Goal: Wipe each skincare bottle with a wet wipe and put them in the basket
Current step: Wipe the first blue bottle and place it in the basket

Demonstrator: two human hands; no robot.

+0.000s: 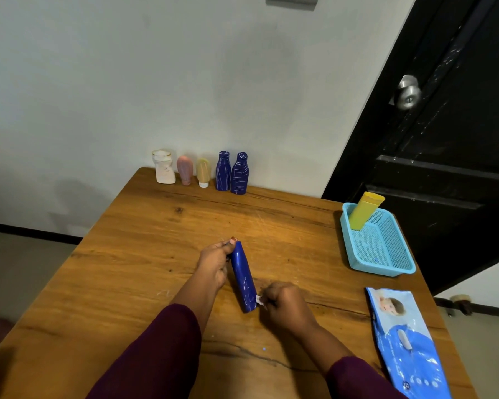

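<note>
Blue skincare bottle (244, 279) lies slanted near the middle of the wooden table (156, 254), cap end far and base near; whether the base touches the wood cannot be told. The left hand (215, 262) grips its far end with curled fingers, and the right hand (285, 305) is clenched round a small wad of wet wipe (259, 299) pressed against the bottle's near end. White streaks show on the lower body, so the wiping looks unfinished. The likely trouble from here is the damp, glossy plastic slipping out of a one-ended hold and rolling off the table, or the tiny bunched wipe missing patches and leaving marks. The light blue mesh basket (386, 273) sits at the far right edge with one yellow tube (363, 211) leaning in its far corner, so a careless drop there could tip it. Along the far edge, by the pale wall (127, 82), stand a white bottle (164, 168), a pink tube (184, 169), a cream tube (203, 171) and two more streaked blue bottles (223, 171). A blue wipes pack (406, 341) lies near right. A black door (444, 139) with a metal knob (406, 92) stands to the right
</note>
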